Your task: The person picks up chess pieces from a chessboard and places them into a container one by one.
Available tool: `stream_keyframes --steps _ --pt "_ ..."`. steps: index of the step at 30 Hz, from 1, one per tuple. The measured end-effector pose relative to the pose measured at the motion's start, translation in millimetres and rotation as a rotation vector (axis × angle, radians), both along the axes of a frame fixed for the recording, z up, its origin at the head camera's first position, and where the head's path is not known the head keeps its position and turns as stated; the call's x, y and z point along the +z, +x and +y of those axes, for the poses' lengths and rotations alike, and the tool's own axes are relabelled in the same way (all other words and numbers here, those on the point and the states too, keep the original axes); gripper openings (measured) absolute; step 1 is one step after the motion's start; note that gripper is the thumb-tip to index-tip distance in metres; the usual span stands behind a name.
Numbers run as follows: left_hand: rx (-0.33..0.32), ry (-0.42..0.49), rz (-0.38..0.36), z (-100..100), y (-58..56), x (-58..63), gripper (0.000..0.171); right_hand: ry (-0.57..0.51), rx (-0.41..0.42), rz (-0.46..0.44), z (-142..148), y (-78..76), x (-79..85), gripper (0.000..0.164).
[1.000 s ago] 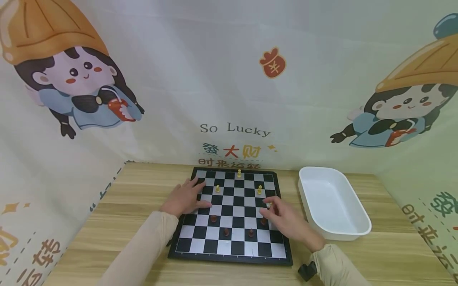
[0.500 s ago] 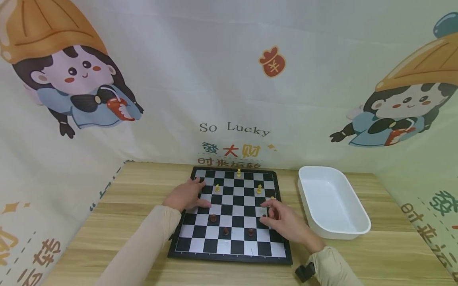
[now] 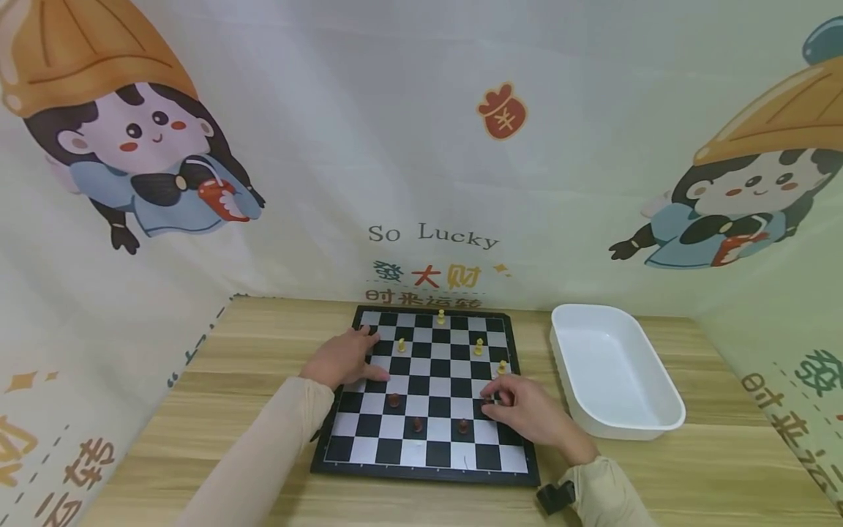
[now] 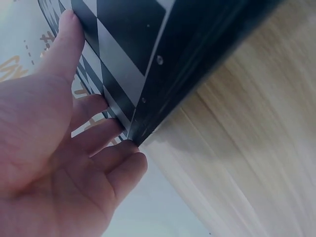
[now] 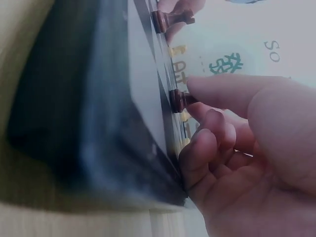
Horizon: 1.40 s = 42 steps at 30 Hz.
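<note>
A black-and-white chessboard (image 3: 429, 386) lies on the table. My left hand (image 3: 342, 360) rests along its left edge, fingers spread; in the left wrist view the thumb of that left hand (image 4: 54, 128) lies over the squares. Near the right edge, my right hand (image 3: 527, 410) pinches a dark red chess piece (image 5: 178, 100) between thumb and forefinger, its base at the board surface. Other dark red pieces (image 3: 418, 424) stand on the near half, one of them (image 5: 165, 20) also in the right wrist view. Several yellow pieces (image 3: 478, 347) stand on the far half.
A white plastic tub (image 3: 615, 369) stands right of the board, close to my right forearm. The wooden table (image 3: 263, 344) meets a printed cloth backdrop (image 3: 428, 146) behind the board. A black strap device (image 3: 556, 498) sits at my right wrist.
My right hand has moved slightly nearer me, uncovering a yellow piece at the right edge, and its fingers have closed on the dark red piece. The left hand stays nearly still.
</note>
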<state>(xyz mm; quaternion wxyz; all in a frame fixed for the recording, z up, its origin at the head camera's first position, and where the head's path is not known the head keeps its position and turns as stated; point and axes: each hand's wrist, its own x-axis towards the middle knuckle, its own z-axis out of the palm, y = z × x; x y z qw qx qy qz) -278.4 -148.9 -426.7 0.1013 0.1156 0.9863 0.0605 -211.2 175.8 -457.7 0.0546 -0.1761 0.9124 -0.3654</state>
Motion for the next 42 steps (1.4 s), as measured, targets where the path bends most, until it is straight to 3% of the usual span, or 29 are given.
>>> stream_keyframes --steps 5,18,27,42 --pt "-0.010 0.000 0.020 0.5 -0.6 0.5 0.090 0.011 -0.024 0.001 -1.2 -2.0 -1.5 0.014" --pt "-0.026 -0.004 0.043 -1.4 -0.5 -3.0 0.091 0.038 0.021 0.032 -3.8 -0.8 -3.8 0.009" --pt "-0.016 -0.020 0.028 -1.0 -1.3 -3.1 0.092 0.058 -0.012 0.023 -7.4 -0.2 -1.5 0.007" --pt "-0.014 -0.024 0.027 -1.5 -1.4 -3.4 0.092 0.040 0.040 0.050 -5.0 -0.3 3.9 0.006"
